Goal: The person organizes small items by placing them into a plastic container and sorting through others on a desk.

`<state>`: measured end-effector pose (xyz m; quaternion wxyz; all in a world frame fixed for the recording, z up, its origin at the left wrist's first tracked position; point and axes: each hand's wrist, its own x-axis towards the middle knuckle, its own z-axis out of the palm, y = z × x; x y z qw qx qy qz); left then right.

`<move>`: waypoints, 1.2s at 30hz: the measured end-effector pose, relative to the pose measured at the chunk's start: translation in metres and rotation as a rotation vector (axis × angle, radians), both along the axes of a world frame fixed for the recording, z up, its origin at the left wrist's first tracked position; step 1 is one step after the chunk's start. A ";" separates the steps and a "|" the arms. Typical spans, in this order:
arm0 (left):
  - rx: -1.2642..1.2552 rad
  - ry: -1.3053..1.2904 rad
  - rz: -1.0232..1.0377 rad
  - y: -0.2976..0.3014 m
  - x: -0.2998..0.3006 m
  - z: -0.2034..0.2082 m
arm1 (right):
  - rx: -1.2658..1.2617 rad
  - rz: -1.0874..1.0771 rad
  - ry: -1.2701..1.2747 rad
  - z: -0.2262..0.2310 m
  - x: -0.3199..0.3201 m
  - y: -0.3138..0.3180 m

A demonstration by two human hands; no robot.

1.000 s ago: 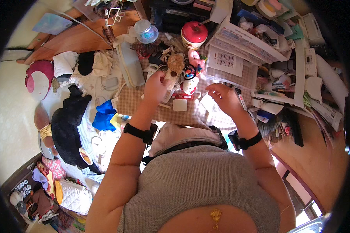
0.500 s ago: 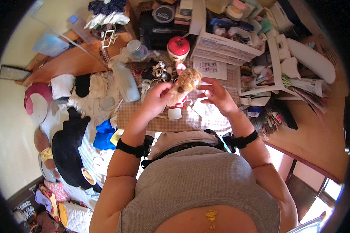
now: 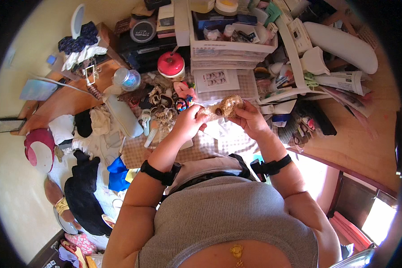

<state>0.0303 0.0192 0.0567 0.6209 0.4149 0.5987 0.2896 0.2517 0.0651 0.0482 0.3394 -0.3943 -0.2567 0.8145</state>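
Note:
A fuzzy light-brown piece [image 3: 230,105] with a dark round spot near its middle spans the gap between my hands, above the checked cloth. Its exact kind I cannot make out. My left hand [image 3: 190,121] pinches its left end between thumb and fingers. Closed on the right end is my right hand [image 3: 252,120]. Just beyond my left hand lie colourful hair ties [image 3: 183,103] and a pink scrunchie [image 3: 183,90], next to a heap of other hair ties [image 3: 163,100].
The checked cloth [image 3: 136,149] covers the table. A red-lidded pot [image 3: 171,67], a clear jar [image 3: 127,79] and a pale blue case [image 3: 124,117] stand or lie at the left. White drawers [image 3: 232,50] and a printed sheet [image 3: 216,80] are behind my hands. Clothes lie farther left.
The fuzzy brown piece was tilted upright toward my right hand; now it lies level, with both hands gripping its ends. My right fingers have closed on it. The view has shifted right.

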 end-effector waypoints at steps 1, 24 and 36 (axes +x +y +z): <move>0.045 0.034 -0.032 0.007 0.002 -0.002 | -0.008 -0.006 0.000 0.001 0.000 0.004; 0.019 0.509 -0.599 0.158 0.080 -0.102 | 0.127 -0.335 -0.532 -0.083 0.000 0.102; 0.401 0.535 -0.308 0.155 0.122 -0.121 | 0.865 0.052 -1.317 -0.031 0.021 0.061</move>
